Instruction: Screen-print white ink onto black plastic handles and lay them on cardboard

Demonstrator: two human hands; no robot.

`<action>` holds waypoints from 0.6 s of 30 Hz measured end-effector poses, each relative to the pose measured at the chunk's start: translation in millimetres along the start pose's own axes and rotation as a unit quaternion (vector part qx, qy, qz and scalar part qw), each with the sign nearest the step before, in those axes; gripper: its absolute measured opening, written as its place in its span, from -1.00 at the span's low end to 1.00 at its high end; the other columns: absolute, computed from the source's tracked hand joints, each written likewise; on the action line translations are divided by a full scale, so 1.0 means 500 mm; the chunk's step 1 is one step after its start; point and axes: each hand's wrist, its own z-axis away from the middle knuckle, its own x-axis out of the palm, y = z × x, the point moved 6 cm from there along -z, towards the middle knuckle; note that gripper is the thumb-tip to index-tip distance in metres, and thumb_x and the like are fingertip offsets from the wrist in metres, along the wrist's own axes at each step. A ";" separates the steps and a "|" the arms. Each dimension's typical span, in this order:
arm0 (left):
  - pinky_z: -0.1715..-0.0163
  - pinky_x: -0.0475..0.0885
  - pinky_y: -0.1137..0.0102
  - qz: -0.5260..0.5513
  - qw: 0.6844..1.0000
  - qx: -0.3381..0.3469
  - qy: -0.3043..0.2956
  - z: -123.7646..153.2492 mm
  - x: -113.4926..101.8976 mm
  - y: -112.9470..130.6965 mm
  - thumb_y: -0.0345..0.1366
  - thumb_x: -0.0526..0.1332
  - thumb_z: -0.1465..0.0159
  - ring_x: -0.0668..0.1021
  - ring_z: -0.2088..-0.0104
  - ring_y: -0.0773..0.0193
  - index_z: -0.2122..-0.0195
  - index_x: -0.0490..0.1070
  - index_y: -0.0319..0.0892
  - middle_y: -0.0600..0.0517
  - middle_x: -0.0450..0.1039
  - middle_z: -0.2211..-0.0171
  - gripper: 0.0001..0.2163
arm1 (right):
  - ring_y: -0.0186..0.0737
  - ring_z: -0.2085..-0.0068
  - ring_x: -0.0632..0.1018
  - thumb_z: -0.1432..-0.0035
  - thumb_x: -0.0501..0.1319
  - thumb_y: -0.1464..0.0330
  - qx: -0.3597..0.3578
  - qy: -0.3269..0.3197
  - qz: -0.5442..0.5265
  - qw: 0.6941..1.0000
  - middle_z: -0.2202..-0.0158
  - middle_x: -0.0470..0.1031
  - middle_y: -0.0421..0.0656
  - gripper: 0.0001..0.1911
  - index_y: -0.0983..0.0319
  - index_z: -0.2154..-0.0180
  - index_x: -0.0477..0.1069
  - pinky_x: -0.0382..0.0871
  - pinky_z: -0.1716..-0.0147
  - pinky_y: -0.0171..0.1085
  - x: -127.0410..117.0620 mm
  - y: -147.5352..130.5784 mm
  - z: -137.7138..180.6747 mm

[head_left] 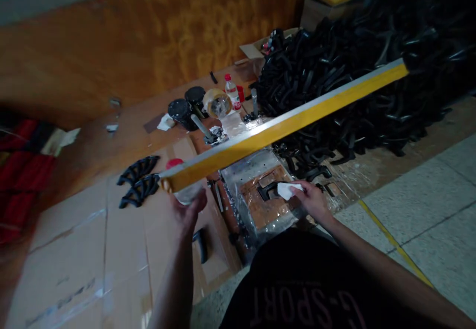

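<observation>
Hand work at a brown worktable (130, 121), as I view it remotely through the head camera. The table runs along an orange-brown wall panel (148, 36); cardboard (74, 240) covers its left portion, and a pile of black parts (316, 66) occupies the right. Two black tubs (181, 113) and a red-capped bottle (232, 93) stand toward the wall.

Edges: the near table edge slants up to the right, beyond which lies speckled floor (439, 180) with a yellow line (394, 240). A yellow-and-white bar (282, 131) crosses diagonally above the work and bounds my room for lifting; sideways, the cardboard extends from my left hand (186, 212) to the lower left.

The black handle (269, 189), a smooth, bent piece, lies on a brown board (260, 210) bordered by clear plastic. My right hand (312, 197) pinches a white cloth (285, 191), crumpled and overlapping the handle's right part. My left hand, fingers curled beneath the bar's near end, is blurred; I cannot tell whether it grips anything.
</observation>
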 end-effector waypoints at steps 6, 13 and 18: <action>0.18 0.43 0.26 -0.400 0.874 0.203 -0.187 0.194 0.136 0.031 -0.15 0.28 -0.14 0.52 0.10 0.02 -0.15 0.26 0.00 -0.09 0.47 0.09 -0.47 | -0.12 0.26 0.55 -0.12 0.18 0.17 -0.043 -0.036 -0.036 0.998 0.24 0.60 -0.16 -0.72 0.14 0.20 0.53 0.37 0.22 -0.19 0.013 -0.014 0.014; 0.23 0.40 0.25 -0.568 0.752 0.234 -0.239 0.219 0.231 0.088 -0.23 0.21 -0.17 0.49 0.10 0.00 -0.19 0.24 0.01 -0.08 0.46 0.12 -0.48 | -0.13 0.27 0.55 -0.14 0.17 0.16 -0.043 -0.071 -0.077 0.994 0.25 0.61 -0.18 -0.69 0.14 0.16 0.54 0.35 0.24 -0.21 0.003 -0.007 0.028; 0.25 0.39 0.24 -0.590 0.726 0.255 -0.244 0.210 0.252 0.123 -0.27 0.20 -0.16 0.48 0.10 0.00 -0.19 0.22 0.02 -0.10 0.45 0.11 -0.47 | -0.18 0.30 0.55 -0.05 0.25 0.16 -0.016 -0.079 -0.169 0.982 0.27 0.60 -0.19 -0.67 0.18 0.18 0.53 0.36 0.26 -0.24 0.002 0.014 0.026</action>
